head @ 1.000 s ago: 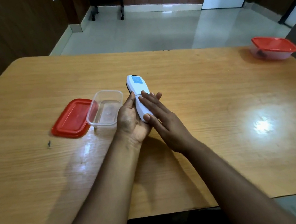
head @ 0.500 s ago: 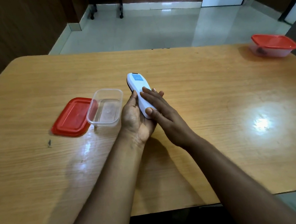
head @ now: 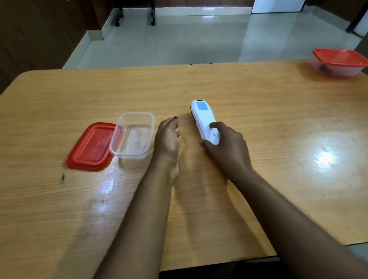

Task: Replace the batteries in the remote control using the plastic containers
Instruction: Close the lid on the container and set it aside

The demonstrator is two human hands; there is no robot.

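Observation:
A white remote control [head: 203, 119] with a blue label near its far end lies back-side up at the table's middle. My right hand [head: 226, 146] grips its near end, thumb on the left edge and index finger on top. My left hand [head: 167, 138] hovers apart from the remote, just right of a clear plastic container [head: 121, 154] that stands without its lid and looks empty. Its red lid [head: 89, 148] lies under the container's left side. A second container [head: 339, 63], closed with a red lid and holding something dark, sits at the far right corner.
The wooden table [head: 273, 187] has bright light reflections at its right and near the open container. A small dark mark [head: 62, 178] sits left of the lid. Beyond the far edge is tiled floor with chair legs [head: 135, 18].
My left hand has let go of the remote and moved left toward the clear container. My right hand has carried the remote to the right and now holds it alone.

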